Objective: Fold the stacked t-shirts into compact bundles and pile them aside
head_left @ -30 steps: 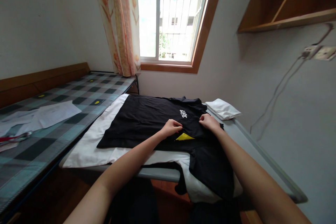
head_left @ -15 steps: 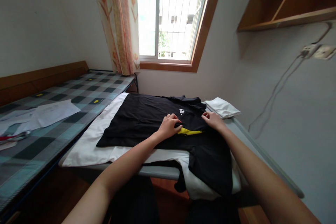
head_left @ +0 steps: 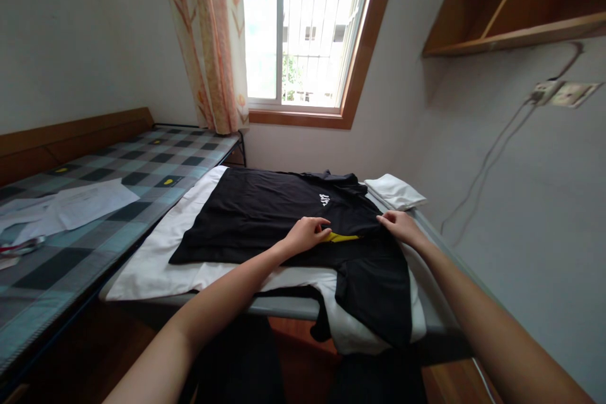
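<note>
A black shirt (head_left: 255,202) with a small white print lies spread over a white garment (head_left: 142,278) on a grey table (head_left: 284,307). One black sleeve hangs over the near edge. My left hand (head_left: 307,235) rests on the middle of the shirt beside a yellow strip (head_left: 341,237), its thumb and fingers apart. At the shirt's right side, by the collar and shoulder area, my right hand (head_left: 400,227) pinches the black fabric between thumb and fingers.
A folded white cloth (head_left: 395,192) lies at the table's far right corner. To the left stands a bed with a checked mattress (head_left: 108,170), papers (head_left: 85,202) on it. A wooden shelf (head_left: 521,6) and a socket with a cable are on the right wall.
My right hand has moved right and slightly nearer, along the shirt's edge. My left hand's fingers are more stretched out. Less of the yellow strip shows. The view has shifted slightly.
</note>
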A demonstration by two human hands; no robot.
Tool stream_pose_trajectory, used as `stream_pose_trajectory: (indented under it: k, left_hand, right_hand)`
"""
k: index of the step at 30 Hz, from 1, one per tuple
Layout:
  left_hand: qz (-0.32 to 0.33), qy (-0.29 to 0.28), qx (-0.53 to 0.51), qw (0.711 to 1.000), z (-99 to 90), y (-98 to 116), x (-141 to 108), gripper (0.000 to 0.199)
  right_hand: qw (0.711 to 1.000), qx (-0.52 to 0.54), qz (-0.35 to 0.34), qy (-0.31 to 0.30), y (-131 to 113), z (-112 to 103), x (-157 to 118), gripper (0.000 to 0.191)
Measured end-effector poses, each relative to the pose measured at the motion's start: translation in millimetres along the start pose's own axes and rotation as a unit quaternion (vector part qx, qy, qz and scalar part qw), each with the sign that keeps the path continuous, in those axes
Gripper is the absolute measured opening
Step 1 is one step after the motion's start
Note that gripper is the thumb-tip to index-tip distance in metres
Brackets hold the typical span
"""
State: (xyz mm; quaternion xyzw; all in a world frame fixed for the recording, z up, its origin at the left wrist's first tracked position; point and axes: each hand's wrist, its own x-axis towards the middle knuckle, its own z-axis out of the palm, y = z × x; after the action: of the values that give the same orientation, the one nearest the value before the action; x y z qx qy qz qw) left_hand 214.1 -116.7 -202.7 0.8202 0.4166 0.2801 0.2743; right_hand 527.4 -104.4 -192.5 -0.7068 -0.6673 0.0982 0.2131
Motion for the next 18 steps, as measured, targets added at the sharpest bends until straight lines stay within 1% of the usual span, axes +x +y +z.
stream_pose_trajectory:
  k: [3,6,9,12,15,18]
  left_hand:
    - [0.011,-0.050,-0.079,0.996,3.0,-5.4,2.2,0.041]
    - [0.004,-0.073,-0.113,0.991,3.5,-6.6,3.2,0.039]
    - [-0.012,-0.082,-0.109,0.991,0.5,-5.4,2.6,0.040]
    - [-0.008,-0.095,-0.093,0.991,-1.9,-5.9,2.3,0.045]
    - [0.004,-0.102,-0.084,0.991,-0.6,-9.3,3.5,0.048]
    - [0.010,-0.118,-0.080,0.990,2.7,-13.7,5.1,0.047]
  right_hand:
    - [1.000,0.013,0.015,0.013,0.6,5.5,-1.4,0.029]
    - [0.998,-0.011,0.052,0.033,4.0,11.4,-2.0,0.028]
    - [0.995,-0.035,0.086,0.049,10.0,15.4,-1.6,0.027]
    - [0.994,-0.042,0.089,0.036,13.9,16.9,-1.5,0.025]
    - [0.993,-0.054,0.106,0.020,11.6,16.5,-4.1,0.025]
    - [0.989,-0.082,0.125,0.019,4.4,14.8,-9.6,0.026]
